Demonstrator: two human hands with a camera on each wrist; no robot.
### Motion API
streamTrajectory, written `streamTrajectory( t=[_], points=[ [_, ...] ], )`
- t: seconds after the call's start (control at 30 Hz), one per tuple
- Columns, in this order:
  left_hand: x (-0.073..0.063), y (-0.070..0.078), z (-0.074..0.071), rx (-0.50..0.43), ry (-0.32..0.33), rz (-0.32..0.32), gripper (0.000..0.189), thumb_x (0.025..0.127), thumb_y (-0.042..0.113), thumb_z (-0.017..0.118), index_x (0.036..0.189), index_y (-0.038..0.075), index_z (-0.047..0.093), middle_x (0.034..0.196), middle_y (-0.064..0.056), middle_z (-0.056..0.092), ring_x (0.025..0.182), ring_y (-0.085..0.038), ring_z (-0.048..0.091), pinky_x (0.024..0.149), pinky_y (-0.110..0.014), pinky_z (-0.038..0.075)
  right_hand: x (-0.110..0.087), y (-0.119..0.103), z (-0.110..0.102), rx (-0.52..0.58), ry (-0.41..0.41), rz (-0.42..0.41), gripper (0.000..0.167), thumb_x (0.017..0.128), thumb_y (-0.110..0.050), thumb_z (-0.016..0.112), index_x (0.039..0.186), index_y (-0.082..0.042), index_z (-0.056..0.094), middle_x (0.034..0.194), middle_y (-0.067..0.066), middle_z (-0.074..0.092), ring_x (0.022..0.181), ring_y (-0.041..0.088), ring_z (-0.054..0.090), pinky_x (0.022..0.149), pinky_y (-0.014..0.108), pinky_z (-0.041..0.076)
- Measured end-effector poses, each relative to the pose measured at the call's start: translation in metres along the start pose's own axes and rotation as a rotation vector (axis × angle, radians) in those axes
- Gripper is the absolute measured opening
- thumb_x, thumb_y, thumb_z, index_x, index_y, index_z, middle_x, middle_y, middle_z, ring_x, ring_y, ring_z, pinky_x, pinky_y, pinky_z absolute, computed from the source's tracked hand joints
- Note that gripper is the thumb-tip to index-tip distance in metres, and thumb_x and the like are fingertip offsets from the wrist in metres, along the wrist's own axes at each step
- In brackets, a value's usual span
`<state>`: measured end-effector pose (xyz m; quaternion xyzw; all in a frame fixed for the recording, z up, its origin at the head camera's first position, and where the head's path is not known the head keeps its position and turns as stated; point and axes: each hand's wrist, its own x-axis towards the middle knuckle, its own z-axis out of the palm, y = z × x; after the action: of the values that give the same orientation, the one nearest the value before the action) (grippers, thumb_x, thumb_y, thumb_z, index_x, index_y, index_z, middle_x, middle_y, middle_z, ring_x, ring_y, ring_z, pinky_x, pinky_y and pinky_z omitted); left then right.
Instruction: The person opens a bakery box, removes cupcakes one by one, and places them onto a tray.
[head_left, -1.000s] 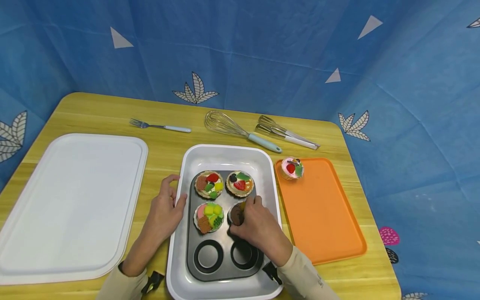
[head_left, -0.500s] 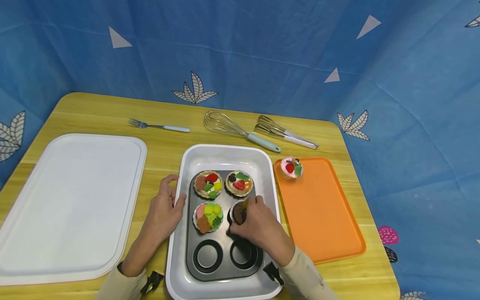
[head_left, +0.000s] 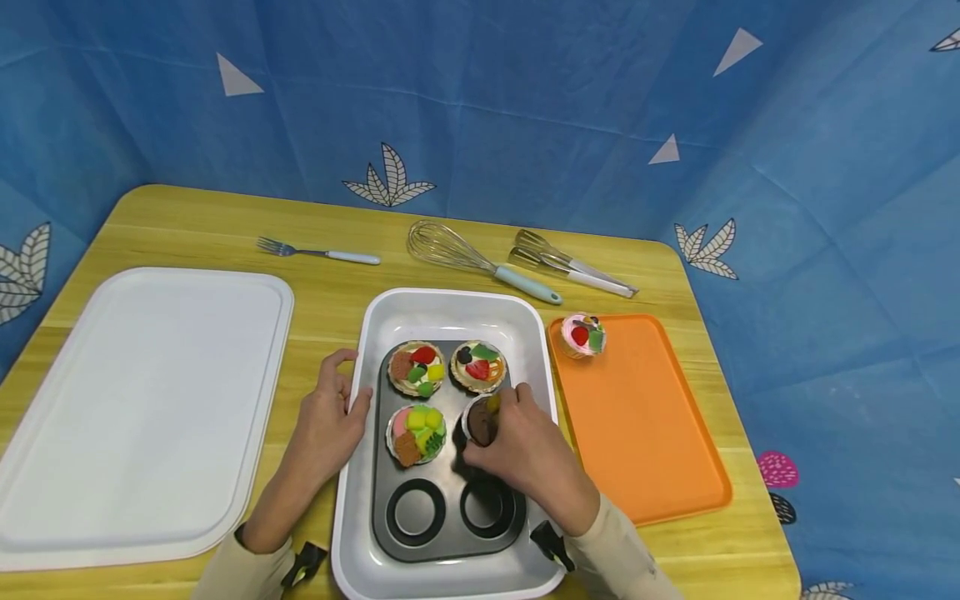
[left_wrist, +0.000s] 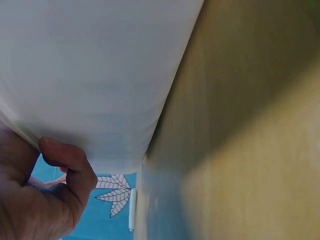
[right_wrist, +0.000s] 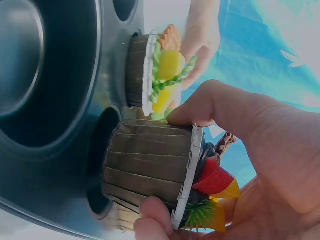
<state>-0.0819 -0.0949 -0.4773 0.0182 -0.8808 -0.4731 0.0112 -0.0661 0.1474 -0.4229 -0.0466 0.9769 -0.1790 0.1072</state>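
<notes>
My right hand (head_left: 528, 450) pinches a toy chocolate cupcake (right_wrist: 150, 162) by its pleated brown wrapper, thumb on one side and fingers on the other. The right wrist view shows its base at the mouth of a cup in the dark muffin tin (head_left: 450, 521), with red, yellow and green toppings on top. Three other toy cakes sit in the tin: a fruit tart (head_left: 417, 369), a strawberry tart (head_left: 478, 367) and a green-topped cupcake (head_left: 416, 435). My left hand (head_left: 330, 425) grips the left rim of the deep white tray (head_left: 347, 517) around the tin, a bent finger against its outer wall.
An orange tray (head_left: 637, 425) lies on the right, a pink cupcake (head_left: 583, 337) at its back left corner. A flat white tray (head_left: 150, 400) fills the left. Along the back lie a fork (head_left: 322, 252), a whisk (head_left: 483, 262) and tongs (head_left: 573, 265).
The right hand and the chocolate cupcake have shifted slightly right and back over the tin's cup, and the cupcake appears raised. The left hand has stayed at the rim.
</notes>
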Motion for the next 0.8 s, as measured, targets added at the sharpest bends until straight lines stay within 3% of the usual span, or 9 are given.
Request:
streamTrajectory(
  t=[0.43,0.8],
  points=[
    [0.000,0.000,0.000,-0.010,-0.002,-0.003,0.050,0.096,0.007,0.061,0.141,0.006,0.039,0.072,-0.007,0.049,0.054,-0.018,0.046,0.049,-0.029,0.038,-0.006,0.001,-0.015,0.013,0.046,0.009,0.065,0.070,-0.037,0.082,0.111,0.006,0.057,0.095,0.011,0.046,0.062,0.021,0.051,0.054,0.030,0.046],
    [0.000,0.000,-0.002,-0.007,-0.005,0.005,0.050,0.096,0.007,0.061,0.141,0.006,0.039,0.072,-0.006,0.047,0.054,-0.017,0.044,0.049,-0.029,0.037,-0.012,0.006,-0.037,0.057,0.056,0.061,0.061,0.071,-0.038,0.082,0.111,0.001,0.057,0.099,0.010,0.049,0.070,0.023,0.053,0.062,0.034,0.048]
  ],
)
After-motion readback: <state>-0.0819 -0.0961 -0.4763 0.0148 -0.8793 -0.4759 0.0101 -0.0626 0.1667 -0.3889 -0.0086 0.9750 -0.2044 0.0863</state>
